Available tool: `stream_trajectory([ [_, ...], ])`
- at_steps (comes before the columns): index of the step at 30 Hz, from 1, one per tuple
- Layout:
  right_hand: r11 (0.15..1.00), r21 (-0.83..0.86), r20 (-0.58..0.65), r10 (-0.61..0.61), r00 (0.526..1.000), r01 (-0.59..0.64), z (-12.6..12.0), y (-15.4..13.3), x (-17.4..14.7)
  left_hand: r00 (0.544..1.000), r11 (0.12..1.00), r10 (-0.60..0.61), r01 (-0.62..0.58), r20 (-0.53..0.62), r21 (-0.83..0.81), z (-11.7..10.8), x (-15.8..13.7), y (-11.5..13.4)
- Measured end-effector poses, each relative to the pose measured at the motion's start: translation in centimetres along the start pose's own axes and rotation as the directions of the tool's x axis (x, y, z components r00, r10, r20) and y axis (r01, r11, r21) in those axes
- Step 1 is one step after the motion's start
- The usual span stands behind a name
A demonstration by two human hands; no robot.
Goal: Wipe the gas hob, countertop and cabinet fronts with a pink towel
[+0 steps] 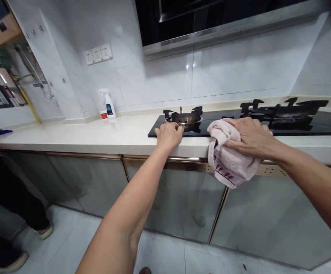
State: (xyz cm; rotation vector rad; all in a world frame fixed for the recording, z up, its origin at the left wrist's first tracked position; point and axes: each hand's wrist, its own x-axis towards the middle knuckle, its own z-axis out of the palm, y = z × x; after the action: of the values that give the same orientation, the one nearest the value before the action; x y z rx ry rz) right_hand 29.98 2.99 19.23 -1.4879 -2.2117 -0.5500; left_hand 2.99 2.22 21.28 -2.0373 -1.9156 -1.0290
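Note:
My right hand (pixel 249 137) grips a bunched pale pink towel (pixel 225 152) with dark purple marks along its border. The towel lies against the front edge of a black glass gas hob (pixel 208 130) and hangs down over the counter's edge. My left hand (pixel 169 134) rests at the hob's front left part, fingers apart and holding nothing. Just beyond it stands the left burner (pixel 186 118) with its black pan supports. The right burner (pixel 282 114) lies behind my right hand, which hides part of the hob.
On the white counter (pixel 131 131) a spray bottle (pixel 110 107) and a small red-and-white tub (pixel 103 114) stand by the wall. A range hood (pixel 211 19) hangs above. At far left another person (pixel 8 201) stands, one hand on a blue cloth (pixel 2 132).

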Motion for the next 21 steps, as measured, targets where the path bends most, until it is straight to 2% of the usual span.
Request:
stream_trajectory([
  [3,0.996,0.057,0.058,0.061,0.996,-0.065,-0.6,-2.3,0.9,1.0,1.0,-0.001,0.001,-0.003,0.01,0.0,0.0,0.0],
  [6,0.996,0.069,0.078,0.056,0.995,-0.062,-1.0,-3.9,1.9,1.0,1.0,-0.008,0.009,-0.01,0.025,0.1,0.0,0.0],
  [12,0.994,0.108,0.064,-0.037,0.997,0.03,-0.7,-7.5,3.7,1.0,0.999,-0.014,0.015,-0.015,0.042,0.1,0.1,0.0],
  [16,0.993,0.08,0.022,-0.094,0.995,0.092,-0.1,-10.8,4.3,0.995,0.994,-0.101,0.101,0.008,0.037,-0.3,0.4,-0.1],
  [18,0.993,0.068,0.003,-0.098,0.995,0.098,0.1,-11.4,4.3,0.991,0.991,-0.135,0.134,0.007,0.028,-0.4,0.4,-0.1],
  [21,0.991,0.056,-0.032,-0.121,0.992,0.123,0.5,-11.0,3.6,0.993,0.992,-0.12,0.12,-0.014,0.029,-0.4,0.3,-0.2],
])
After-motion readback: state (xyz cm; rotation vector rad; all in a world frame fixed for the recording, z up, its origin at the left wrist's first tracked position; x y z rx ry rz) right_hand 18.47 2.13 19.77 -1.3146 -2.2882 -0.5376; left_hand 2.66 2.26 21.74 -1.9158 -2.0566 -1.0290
